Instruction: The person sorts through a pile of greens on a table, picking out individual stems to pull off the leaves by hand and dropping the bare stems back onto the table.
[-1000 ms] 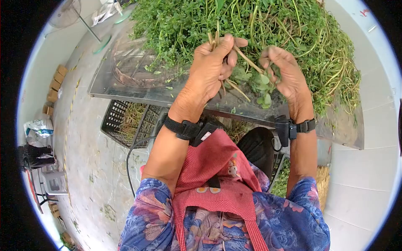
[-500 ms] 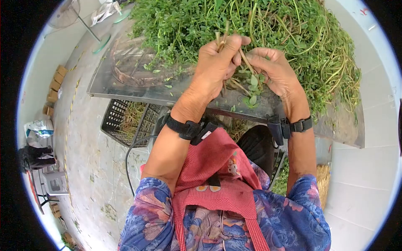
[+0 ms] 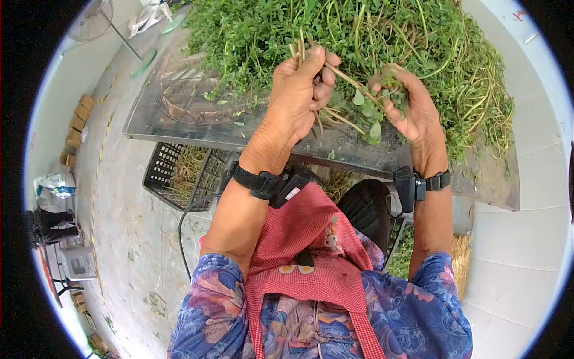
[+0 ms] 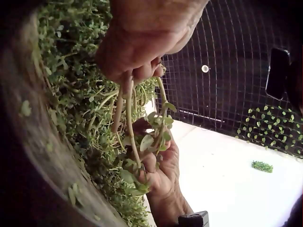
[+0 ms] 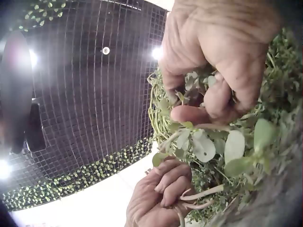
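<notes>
In the head view the left hand point(image 3: 299, 93) grips a few thick stems point(image 3: 302, 48), whose ends poke out above the thumb and below the fist. One long stem point(image 3: 347, 78) runs from it toward the right hand point(image 3: 415, 107), whose curled fingers pinch leafy sprigs. Rounded leaves point(image 3: 373, 128) hang between the hands. The left wrist view has stems point(image 4: 129, 118) hanging from the left fist point(image 4: 142, 42), with the right hand point(image 4: 163, 177) beyond. Up close in the right wrist view, the right hand point(image 5: 218, 56) holds small leaves above broad ones point(image 5: 203, 146).
A large heap of green plants point(image 3: 257, 36) covers the back of the metal table point(image 3: 197, 133). Below the table's front edge is a black crate point(image 3: 161, 179) holding stems. A fan stand point(image 3: 128, 45) and boxes point(image 3: 78, 122) stand on the floor at left.
The right hand closed in beside the left, then drew back to the right with greenery in its fingers. The left hand shifted slightly left, keeping its stems.
</notes>
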### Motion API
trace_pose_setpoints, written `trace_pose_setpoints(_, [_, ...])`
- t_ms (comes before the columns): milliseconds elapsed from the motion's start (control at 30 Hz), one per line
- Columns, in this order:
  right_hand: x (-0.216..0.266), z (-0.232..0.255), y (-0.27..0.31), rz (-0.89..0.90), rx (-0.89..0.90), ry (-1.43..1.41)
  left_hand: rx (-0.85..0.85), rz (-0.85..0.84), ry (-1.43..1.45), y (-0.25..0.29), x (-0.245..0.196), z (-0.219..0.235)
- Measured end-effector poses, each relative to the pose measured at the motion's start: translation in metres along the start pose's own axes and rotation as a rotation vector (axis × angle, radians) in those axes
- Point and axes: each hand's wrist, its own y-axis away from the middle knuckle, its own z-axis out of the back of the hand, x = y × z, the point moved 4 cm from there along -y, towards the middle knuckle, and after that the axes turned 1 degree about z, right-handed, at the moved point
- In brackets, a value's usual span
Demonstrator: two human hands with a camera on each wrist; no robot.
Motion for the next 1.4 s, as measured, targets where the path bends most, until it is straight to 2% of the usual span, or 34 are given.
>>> trace_pose_setpoints(100, [0.000,0.000,-0.002,0.013,0.086,-0.028,0.007,-0.010,-0.001,0.001,0.000,-0.002])
trace_pose_setpoints(167, [-0.002,-0.003,-0.001,0.020,-0.067,0.114,0.012,-0.018,-0.008,0.001,-0.001,-0.003])
trace_pose_setpoints(200, [-0.002,-0.003,-0.001,0.020,-0.067,0.114,0.012,-0.015,-0.019,0.001,0.000,-0.003])
trace_pose_setpoints(267, [-0.005,-0.010,0.001,-0.040,0.101,0.223,0.012,-0.011,-0.030,0.001,0.000,-0.003])
trace_pose_setpoints(400, [-0.012,-0.015,0.002,-0.063,0.040,0.285,-0.023,-0.009,-0.048,0.001,0.001,-0.002])
trace_pose_setpoints(467, [-0.014,-0.016,0.001,-0.022,0.084,0.445,-0.025,-0.008,-0.044,0.001,0.001,-0.001])
trace_pose_setpoints(567, [-0.016,-0.015,-0.002,0.017,0.107,0.494,-0.016,-0.024,-0.062,0.002,0.001,-0.002])
trace_pose_setpoints(700, [-0.017,-0.019,-0.004,0.023,0.081,0.524,0.016,-0.046,-0.251,0.005,0.005,-0.010])
trace_pose_setpoints(767, [-0.012,-0.015,-0.008,0.252,-0.077,0.805,0.044,-0.072,-0.330,0.005,0.008,-0.011])
trace_pose_setpoints(800, [-0.011,-0.013,-0.010,0.252,-0.077,0.805,0.031,-0.097,-0.259,0.003,0.009,-0.009])
trace_pose_setpoints(867, [0.002,0.002,-0.007,0.362,-0.300,0.882,0.019,-0.122,-0.190,0.003,0.005,-0.008])
trace_pose_setpoints(900, [0.007,0.008,-0.005,0.366,-0.300,0.882,0.002,-0.109,-0.151,0.004,-0.001,-0.006])
trace_pose_setpoints(967, [0.010,0.020,0.000,0.217,-0.140,-0.013,-0.021,-0.099,-0.108,0.003,-0.006,-0.001])
trace_pose_setpoints(1000, [0.011,0.019,0.004,0.191,-0.092,-0.217,-0.030,-0.104,-0.047,0.001,-0.006,0.001])
trace_pose_setpoints(1100, [0.013,0.005,0.018,0.221,-0.157,-0.256,-0.029,-0.112,0.032,-0.002,-0.006,0.004])
trace_pose_setpoints(1167, [0.003,0.006,0.019,0.203,-0.125,-0.255,-0.073,-0.084,0.059,-0.003,-0.003,0.006])
trace_pose_setpoints(1267, [-0.015,-0.002,0.015,0.065,-0.070,-0.176,-0.045,-0.084,0.057,-0.001,0.001,0.002])
trace_pose_setpoints(1400, [-0.030,-0.017,0.009,0.063,-0.077,-0.253,-0.030,-0.052,0.055,0.001,0.006,-0.005])
